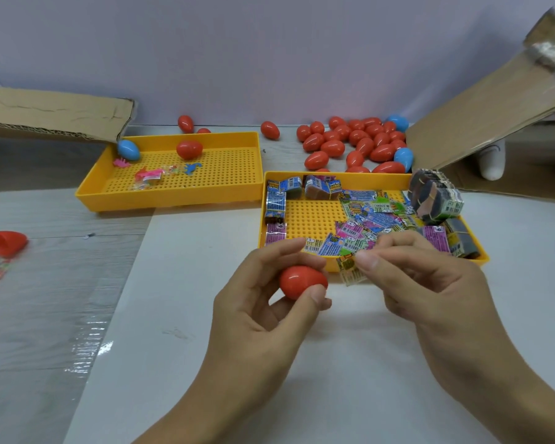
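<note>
A red plastic egg was gripped in the left hand, clasped between the thumb and curled fingers above the white table. A small printed leaflet was pinched between the thumb and forefinger of the right hand, just beside the egg on its right-hand side. Directly beyond both hands, a yellow perforated tray was filled with loose leaflets, and a banded bundle was propped on its corner beyond the right hand. A second yellow tray, set beyond and outward of the left hand, held 1 blue egg, 1 red egg and small packeted toys. A heap of eggs, mostly red, was spread farther off behind the leaflet tray. Opened red shells were seen well apart, far outward of the left hand.
</note>
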The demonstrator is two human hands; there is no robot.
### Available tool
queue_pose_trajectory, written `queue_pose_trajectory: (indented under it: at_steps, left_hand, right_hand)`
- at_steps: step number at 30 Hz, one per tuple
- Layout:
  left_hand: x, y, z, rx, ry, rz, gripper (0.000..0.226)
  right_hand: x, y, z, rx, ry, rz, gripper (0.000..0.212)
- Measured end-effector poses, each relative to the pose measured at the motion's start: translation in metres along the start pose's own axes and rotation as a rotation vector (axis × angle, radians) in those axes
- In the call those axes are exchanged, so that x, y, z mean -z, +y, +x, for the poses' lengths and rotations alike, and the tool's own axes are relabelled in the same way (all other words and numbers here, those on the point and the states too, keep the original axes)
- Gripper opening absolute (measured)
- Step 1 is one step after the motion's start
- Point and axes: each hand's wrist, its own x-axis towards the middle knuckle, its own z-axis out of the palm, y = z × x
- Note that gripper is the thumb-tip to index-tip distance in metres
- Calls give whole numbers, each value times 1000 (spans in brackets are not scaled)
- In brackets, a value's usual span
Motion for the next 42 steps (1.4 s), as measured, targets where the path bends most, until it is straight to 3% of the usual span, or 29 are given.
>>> queue_pose_trajectory:
  at_steps: [4,11,22,42]
  left_hand:
    - [2,0,0,-2,-14,26,32]
    - [5,-2,0,-17,-36,72,34]
    - [4,-2,0,21,-23,66,45]
    - [5,-1,-1,-15,-52,140,48]
  right_hand:
    - [-3,3,-3,-7,-75,-51,13]
    - [-5,4,-4,-91,-177,25,32]
    - [-6,2,-3,-260,-173,124,26]
    - [-6,-7,-5,-343,-150,152,31]
